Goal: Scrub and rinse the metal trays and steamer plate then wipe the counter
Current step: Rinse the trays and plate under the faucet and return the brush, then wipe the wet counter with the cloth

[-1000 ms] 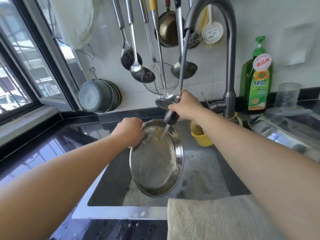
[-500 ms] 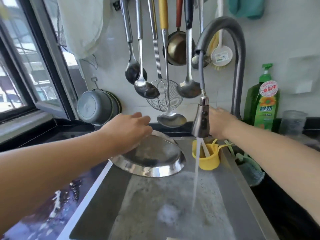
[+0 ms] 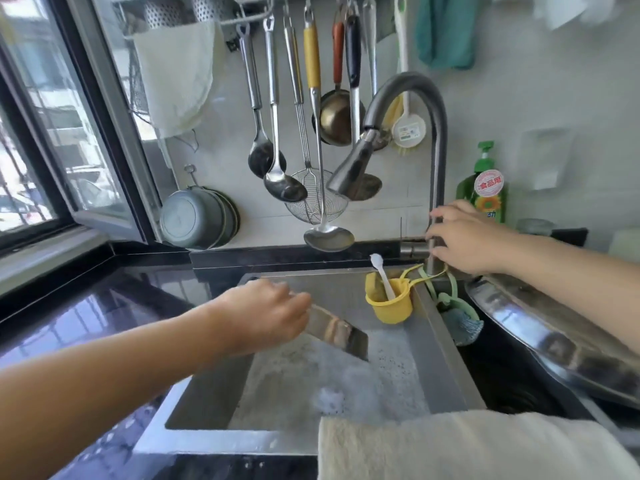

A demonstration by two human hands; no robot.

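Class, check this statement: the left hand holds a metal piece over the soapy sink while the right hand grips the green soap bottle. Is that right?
One detail is wrong. The right hand is at the base of the faucet, not gripping the green soap bottle behind it. The left hand does hold a metal piece over the soapy sink. The head view shows this.

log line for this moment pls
left hand: grips metal tray over sink | right hand: on faucet base | spray head: docked, no water | sink: foamy
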